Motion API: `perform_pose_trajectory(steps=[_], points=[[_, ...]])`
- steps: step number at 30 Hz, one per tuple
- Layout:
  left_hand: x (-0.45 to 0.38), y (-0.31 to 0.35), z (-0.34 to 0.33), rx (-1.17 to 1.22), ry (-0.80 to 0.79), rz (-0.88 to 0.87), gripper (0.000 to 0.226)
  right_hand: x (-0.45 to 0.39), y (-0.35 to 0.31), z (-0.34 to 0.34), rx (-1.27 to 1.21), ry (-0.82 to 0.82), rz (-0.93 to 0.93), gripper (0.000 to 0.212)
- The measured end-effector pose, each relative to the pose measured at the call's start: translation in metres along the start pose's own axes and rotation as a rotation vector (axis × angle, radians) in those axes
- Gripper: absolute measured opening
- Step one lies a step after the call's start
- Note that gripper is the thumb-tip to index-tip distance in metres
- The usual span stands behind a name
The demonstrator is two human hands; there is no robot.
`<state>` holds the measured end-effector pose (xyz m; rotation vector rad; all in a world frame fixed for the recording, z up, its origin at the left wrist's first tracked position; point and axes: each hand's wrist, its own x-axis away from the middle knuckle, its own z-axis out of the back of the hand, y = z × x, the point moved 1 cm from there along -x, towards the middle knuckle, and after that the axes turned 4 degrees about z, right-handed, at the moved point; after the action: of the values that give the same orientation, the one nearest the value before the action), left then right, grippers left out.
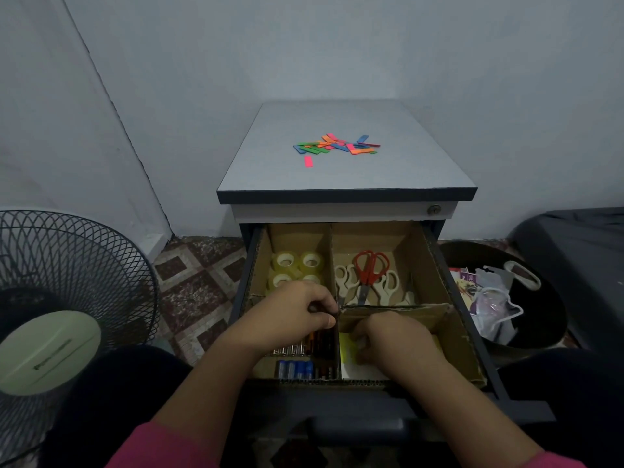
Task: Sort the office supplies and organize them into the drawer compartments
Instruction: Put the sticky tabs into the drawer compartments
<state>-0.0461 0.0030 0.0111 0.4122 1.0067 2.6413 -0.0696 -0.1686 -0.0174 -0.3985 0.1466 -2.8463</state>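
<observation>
The open drawer [452,319] juts out from under the cabinet top [347,194], and cardboard dividers [332,255] split it into 4 compartments. Taking the point where the dividers cross as the landmark: the far-left compartment holds 4 clear tape rolls [297,268], packed close against the cardboard walls; the far-right one holds several scissors [369,275], a red-handled pair lying on top of white-handled ones, with bare cardboard to their right. The near-left compartment holds batteries [297,368] in rows, reaching almost to the drawer's front edge. The near-right compartment holds yellow sticky notes [347,346] on something white, mostly hidden.

The left hand [293,319] sits just left of the crossing, fingers curled and thumb pressed in, pinching the top edge of the divider right at the crossing. The right hand [395,342] is down in the near-right compartment, just below the crosswise divider, fingers curled under on the sticky notes; I cannot tell whether it grips them or only presses.

Well beyond the crossing, on the cabinet top, lies a loose heap of coloured paper strips [337,146], with 1 pink strip [308,161] apart nearer the front edge and wide bare surface all round. A fan [67,298] stands on the floor left of the drawer, a bin [506,295] close against its right side.
</observation>
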Motion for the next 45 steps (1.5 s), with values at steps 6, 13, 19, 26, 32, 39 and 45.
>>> perform_pose_trajectory(steps=[6, 13, 19, 26, 32, 39, 45], points=[[0.002, 0.000, 0.001, -0.012, -0.008, -0.001, 0.017, 0.000, 0.001, 0.002, -0.008, 0.033, 0.008, 0.034], [0.000, -0.002, 0.000, -0.008, -0.009, -0.001, 0.016, 0.000, 0.000, -0.002, 0.037, 0.037, -0.001, 0.025], [0.000, -0.002, -0.001, -0.008, -0.008, -0.002, 0.014, 0.001, -0.002, -0.001, 0.053, 0.043, 0.009, 0.029], [-0.001, -0.002, 0.000, -0.017, -0.009, -0.005, 0.016, 0.002, -0.002, 0.001, 0.040, 0.047, 0.004, 0.030], [0.001, -0.001, 0.001, -0.027, -0.009, -0.021, 0.017, 0.005, 0.004, 0.005, -0.051, 0.031, -0.102, 0.021], [0.000, -0.001, 0.000, -0.039, -0.007, -0.026, 0.018, 0.022, 0.039, 0.012, 0.007, 0.019, -0.387, 0.019], [0.000, -0.003, 0.000, -0.014, -0.009, -0.021, 0.017, 0.016, 0.036, 0.005, -0.054, -0.043, -0.446, 0.021]])
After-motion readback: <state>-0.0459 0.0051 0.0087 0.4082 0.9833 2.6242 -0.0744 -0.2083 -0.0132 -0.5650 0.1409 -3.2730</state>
